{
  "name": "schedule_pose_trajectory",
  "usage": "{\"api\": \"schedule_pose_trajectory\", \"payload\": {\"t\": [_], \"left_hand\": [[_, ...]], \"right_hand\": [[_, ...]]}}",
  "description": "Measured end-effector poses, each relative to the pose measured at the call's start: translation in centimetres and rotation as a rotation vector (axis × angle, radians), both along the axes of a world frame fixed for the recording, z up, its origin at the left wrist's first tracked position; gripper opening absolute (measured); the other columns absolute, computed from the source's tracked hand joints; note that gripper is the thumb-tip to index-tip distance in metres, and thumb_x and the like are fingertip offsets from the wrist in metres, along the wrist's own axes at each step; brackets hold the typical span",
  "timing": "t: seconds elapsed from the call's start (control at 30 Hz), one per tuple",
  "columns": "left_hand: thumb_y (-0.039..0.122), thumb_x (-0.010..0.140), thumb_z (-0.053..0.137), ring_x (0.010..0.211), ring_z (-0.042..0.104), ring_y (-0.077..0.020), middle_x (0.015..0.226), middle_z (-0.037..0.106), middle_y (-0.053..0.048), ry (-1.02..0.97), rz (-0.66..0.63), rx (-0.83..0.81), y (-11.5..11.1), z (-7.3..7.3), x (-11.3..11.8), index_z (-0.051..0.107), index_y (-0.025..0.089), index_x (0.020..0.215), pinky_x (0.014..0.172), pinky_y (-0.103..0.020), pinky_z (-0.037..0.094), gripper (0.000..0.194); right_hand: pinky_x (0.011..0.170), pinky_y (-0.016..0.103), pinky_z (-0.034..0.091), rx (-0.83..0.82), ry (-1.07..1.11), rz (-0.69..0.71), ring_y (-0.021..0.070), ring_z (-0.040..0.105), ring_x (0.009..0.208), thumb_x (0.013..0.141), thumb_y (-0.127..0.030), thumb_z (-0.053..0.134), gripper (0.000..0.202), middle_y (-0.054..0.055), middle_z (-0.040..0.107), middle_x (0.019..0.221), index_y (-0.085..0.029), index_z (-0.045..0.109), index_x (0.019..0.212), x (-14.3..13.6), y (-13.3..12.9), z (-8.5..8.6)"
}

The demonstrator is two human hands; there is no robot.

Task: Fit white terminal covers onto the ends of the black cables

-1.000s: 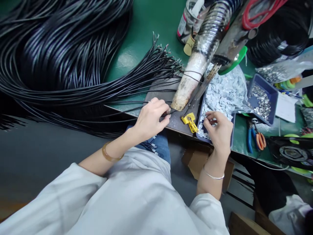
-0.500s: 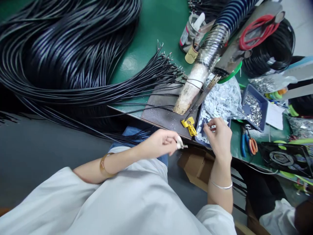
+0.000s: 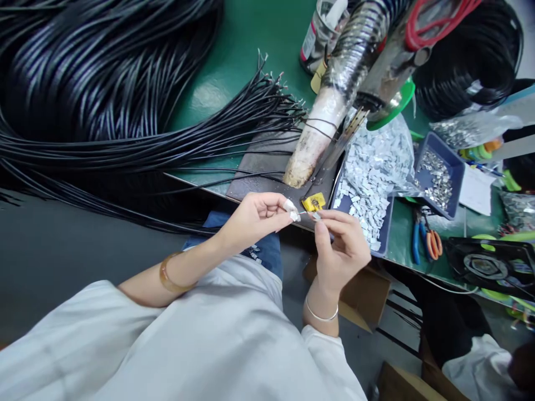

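Note:
My left hand (image 3: pixel 264 214) is closed in a pinch on a small metal part (image 3: pixel 302 212) that juts out past white-wrapped fingertips. Facing it, my right hand (image 3: pixel 341 243) pinches a small pale rectangular piece (image 3: pixel 316 216) between thumb and fingers. The two small items almost meet; whether they touch I cannot tell. Just behind the fingertips is a yellow clip-like fixture (image 3: pixel 314 201) at the edge of a dark plate (image 3: pixel 261 177). Right of it, a blue tray (image 3: pixel 382 239) holds a heap of similar pale pieces (image 3: pixel 368 189), partly in a clear bag.
Black cables (image 3: pixel 200 136) cover the left side, their stripped ends reaching the plate. A duct pipe (image 3: pixel 311 136) slants down over the plate. Further right are a bin of metal parts (image 3: pixel 449 192), pliers (image 3: pixel 417 239) and a fan (image 3: pixel 485 267). A person (image 3: pixel 476 356) sits at lower right.
My right hand has moved left from the tray of pale pieces, now with one in its fingers. My left hand has risen slightly to meet it. The view has shifted a little.

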State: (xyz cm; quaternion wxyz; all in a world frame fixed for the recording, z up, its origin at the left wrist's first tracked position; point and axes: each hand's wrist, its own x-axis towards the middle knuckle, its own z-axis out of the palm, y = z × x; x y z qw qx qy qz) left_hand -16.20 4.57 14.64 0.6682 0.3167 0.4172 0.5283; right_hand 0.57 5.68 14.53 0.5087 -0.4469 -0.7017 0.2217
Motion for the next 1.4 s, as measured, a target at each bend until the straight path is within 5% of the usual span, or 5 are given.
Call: {"api": "schedule_pose_trajectory", "payload": {"t": [0.7, 0.97, 1.13, 1.27, 1.4], "left_hand": [[0.028, 0.079, 0.075, 0.051, 0.048, -0.0064, 0.055, 0.057, 0.003, 0.021, -0.214, 0.097, -0.3, 0.0, -0.4, 0.064, 0.012, 0.076, 0.050, -0.018, 0.037, 0.019], [0.030, 0.083, 0.070, 0.043, 0.037, -0.0037, 0.051, 0.057, 0.002, 0.055, -0.316, 0.022, 0.0, -0.3, -0.7, 0.065, 0.011, 0.073, 0.043, -0.017, 0.027, 0.022], [0.028, 0.077, 0.074, 0.050, 0.043, -0.0066, 0.055, 0.058, 0.000, -0.070, -0.436, 0.033, 0.1, -0.5, -1.1, 0.074, 0.010, 0.079, 0.048, -0.020, 0.033, 0.019], [0.026, 0.074, 0.077, 0.054, 0.041, -0.0061, 0.069, 0.064, -0.003, -0.026, -0.281, 0.011, 0.1, -0.8, -1.1, 0.078, 0.011, 0.085, 0.048, -0.020, 0.031, 0.019], [0.032, 0.077, 0.076, 0.050, 0.030, -0.0046, 0.056, 0.048, 0.003, -0.015, -0.173, -0.002, 0.2, -1.1, -0.9, 0.078, 0.013, 0.076, 0.044, -0.020, 0.019, 0.020]], "right_hand": [[0.074, 0.027, 0.062, -0.198, 0.201, 0.228, 0.0135, 0.071, 0.090, 0.084, -0.012, 0.068, 0.016, 0.001, 0.074, 0.096, -0.025, 0.074, 0.091, -0.3, 0.6, -1.1], [0.088, 0.035, 0.061, 0.096, -0.129, 0.122, 0.0162, 0.071, 0.097, 0.080, -0.003, 0.068, 0.030, 0.003, 0.074, 0.106, -0.025, 0.072, 0.100, -0.1, -0.4, -0.5], [0.080, 0.034, 0.064, -0.222, 0.152, 0.282, 0.0162, 0.073, 0.090, 0.086, -0.014, 0.066, 0.010, 0.003, 0.073, 0.100, -0.022, 0.071, 0.088, 0.3, 0.6, -1.3], [0.080, 0.035, 0.064, -0.195, 0.209, 0.131, 0.0171, 0.073, 0.095, 0.089, -0.017, 0.062, 0.007, 0.004, 0.072, 0.101, -0.020, 0.068, 0.090, 0.1, 0.9, -1.5], [0.079, 0.036, 0.066, -0.077, 0.224, 0.031, 0.0159, 0.073, 0.090, 0.095, -0.018, 0.051, 0.012, 0.003, 0.073, 0.098, -0.020, 0.062, 0.097, -0.5, 0.3, -0.9]]}}
